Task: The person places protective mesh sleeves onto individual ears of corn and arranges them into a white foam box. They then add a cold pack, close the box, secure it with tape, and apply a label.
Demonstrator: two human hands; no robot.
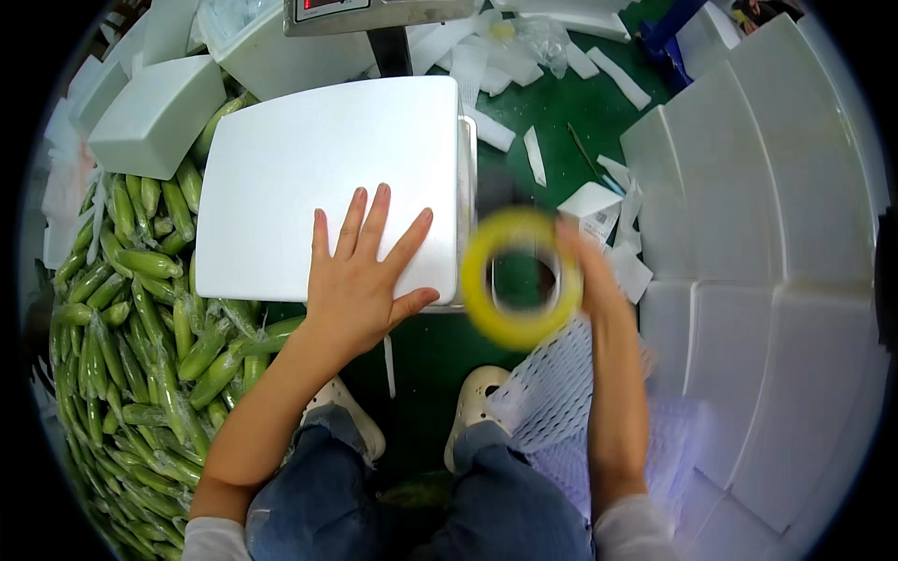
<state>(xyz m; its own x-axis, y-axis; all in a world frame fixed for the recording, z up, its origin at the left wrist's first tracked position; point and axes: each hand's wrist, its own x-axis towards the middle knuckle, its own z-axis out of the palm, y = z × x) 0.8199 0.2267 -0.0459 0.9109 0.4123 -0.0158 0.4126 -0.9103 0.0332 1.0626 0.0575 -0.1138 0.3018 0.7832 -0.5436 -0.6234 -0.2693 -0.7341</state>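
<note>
While the left hand (355, 280) lies flat on the white box (318, 150), fingers fanned wide and gripping nothing, the right hand (591, 271) has its fingers closed on the right side of a yellow tape roll (479, 290), though it's pretty blurry there. The tape's held up just beside the box's right edge. The box sits on a scale (402, 11), with film-wrapped green veg (178, 374) heaped to the left and foam netting (552, 388) by the right forearm.

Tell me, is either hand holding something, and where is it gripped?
The right hand holds the yellow tape roll by its right edge, though blurred. The left hand holds nothing; it rests spread on the white box.
</note>
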